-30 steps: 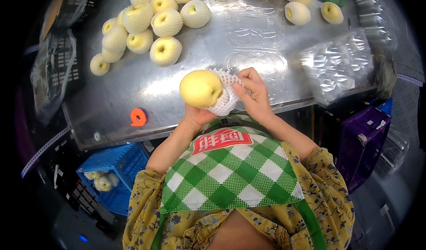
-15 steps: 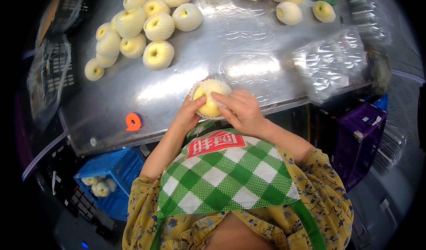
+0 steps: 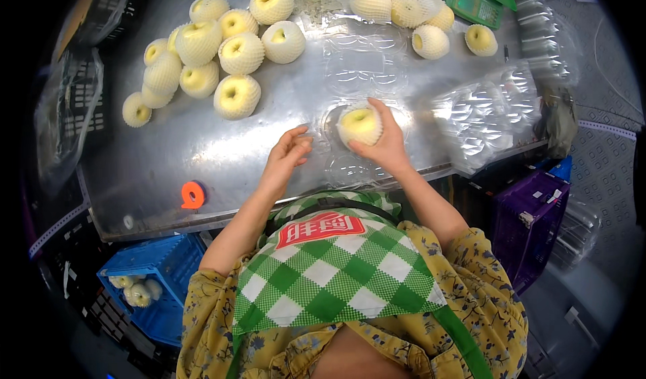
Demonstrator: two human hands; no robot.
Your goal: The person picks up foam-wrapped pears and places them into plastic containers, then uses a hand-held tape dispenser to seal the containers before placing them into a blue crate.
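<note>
My right hand [image 3: 389,147] grips a pale yellow apple [image 3: 359,124] in a white foam net, thumb and fingers round its right side. The apple is at a clear plastic tray [image 3: 348,171] near the table's front edge; whether it rests in the tray or is just above it, I cannot tell. To the left, my left hand [image 3: 282,160] is empty, its fingers apart and a little curled above the metal table [image 3: 161,177]. Several more netted apples [image 3: 237,97] stand in a group at the far left.
Another clear tray [image 3: 367,62] lies farther back. Stacked clear packaging [image 3: 481,113] covers the table's right side. At the far right, several netted apples [image 3: 431,41] stand by a green scale [image 3: 474,5]. Orange tape [image 3: 193,195] lies front left, above a blue crate [image 3: 151,261]. A purple crate [image 3: 528,224] stands right.
My right hand has taken the apple from in front of me, moving it right and away to the clear tray. My left hand has let go of it and stays to the left.
</note>
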